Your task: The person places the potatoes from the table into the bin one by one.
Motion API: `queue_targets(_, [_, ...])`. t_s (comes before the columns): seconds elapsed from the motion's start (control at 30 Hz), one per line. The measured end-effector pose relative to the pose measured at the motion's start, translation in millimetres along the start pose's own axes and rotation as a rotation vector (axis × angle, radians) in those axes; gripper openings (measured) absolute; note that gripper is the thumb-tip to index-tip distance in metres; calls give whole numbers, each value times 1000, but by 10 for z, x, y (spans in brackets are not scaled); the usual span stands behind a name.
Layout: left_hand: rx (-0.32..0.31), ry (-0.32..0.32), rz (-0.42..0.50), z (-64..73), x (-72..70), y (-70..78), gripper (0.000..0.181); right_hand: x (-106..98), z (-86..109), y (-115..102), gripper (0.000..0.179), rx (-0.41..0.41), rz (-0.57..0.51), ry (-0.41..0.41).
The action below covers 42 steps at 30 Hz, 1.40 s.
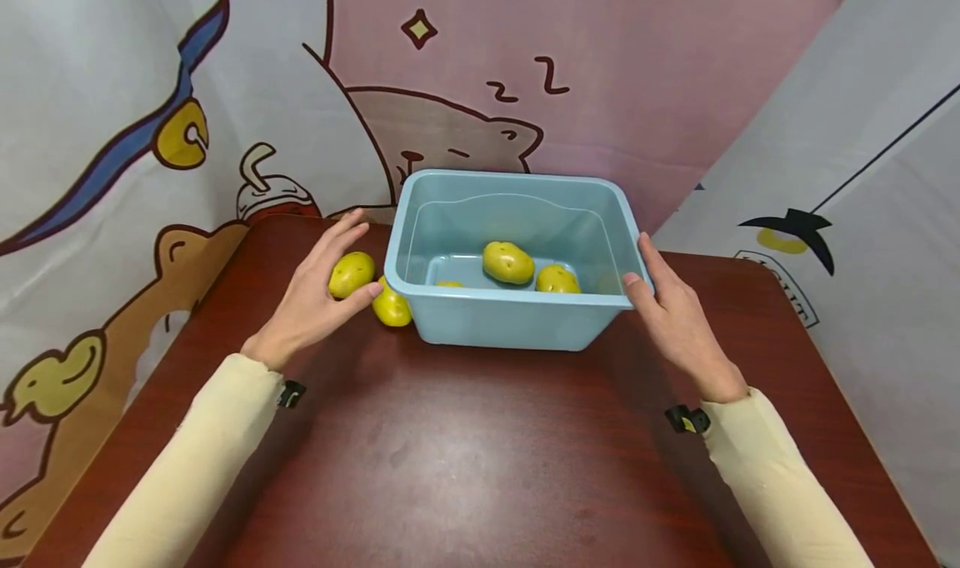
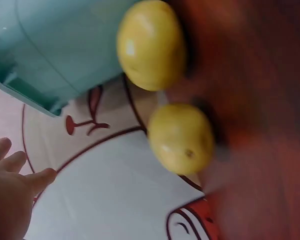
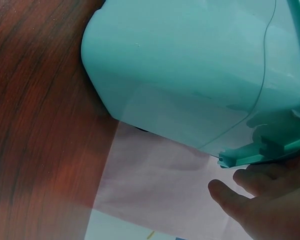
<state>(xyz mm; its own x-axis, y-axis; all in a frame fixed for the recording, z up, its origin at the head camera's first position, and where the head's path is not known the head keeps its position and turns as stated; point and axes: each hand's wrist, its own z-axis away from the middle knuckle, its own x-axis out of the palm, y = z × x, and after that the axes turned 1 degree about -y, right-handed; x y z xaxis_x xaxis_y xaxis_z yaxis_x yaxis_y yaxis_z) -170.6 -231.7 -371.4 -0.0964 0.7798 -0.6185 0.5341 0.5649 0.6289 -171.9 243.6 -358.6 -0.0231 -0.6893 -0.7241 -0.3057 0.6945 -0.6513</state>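
Observation:
A light blue plastic bin (image 1: pixel 510 322) stands on the table, with several yellow potatoes inside, among them one potato (image 1: pixel 508 262) in the middle and another potato (image 1: pixel 557 279) near the front wall. My right hand (image 1: pixel 671 322) grips the bin's right rim, thumb over the edge and fingers on the outer side. To the left of the bin, my left hand (image 1: pixel 307 301) is spread with nothing held. Beside it lie two loose potatoes: one potato (image 2: pixel 181 138) farther from the bin, the other potato (image 2: pixel 152 45) against its left wall.
The bin rests on a dark reddish-brown wooden table (image 1: pixel 465 451). Behind the table hangs a cloth (image 1: pixel 637 68) with cartoon animals printed on it, close to the table's back edge. Small dark devices sit at both wrists.

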Motion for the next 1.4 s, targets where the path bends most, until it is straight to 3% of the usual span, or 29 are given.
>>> queue_targets(0.2, [-43,-56,-31,148,-65,-166,85,-5,-5,9,67,-14,-6,6])
queue_targets(0.4, [-75,-127,-67,169,-81,-303,86,-2,1,2,67,-16,-14,8])
queue_targets(0.53, [-127,-146,-63,113,-72,-380,85,-4,-6,-3,67,-17,-14,8])
queue_targets(0.77, [-300,-192,-23,-27,40,-533,86,-6,14,9,67,3,-15,4])
queue_targets(1.03, [-391,-201,-54,-125,73,-761,91,-1,9,8,67,-7,-12,2])
queue_targets(1.2, [-486,-298,-72,-139,61,-884,99,14,22,16,68,2,-7,-1])
queue_targets(1.3, [-512,-346,-87,-148,60,-934,103,13,25,20,68,3,-7,-2])
queue_targets(1.4, [-510,-351,-109,-166,64,-978,101,8,12,23,68,-3,-7,4])
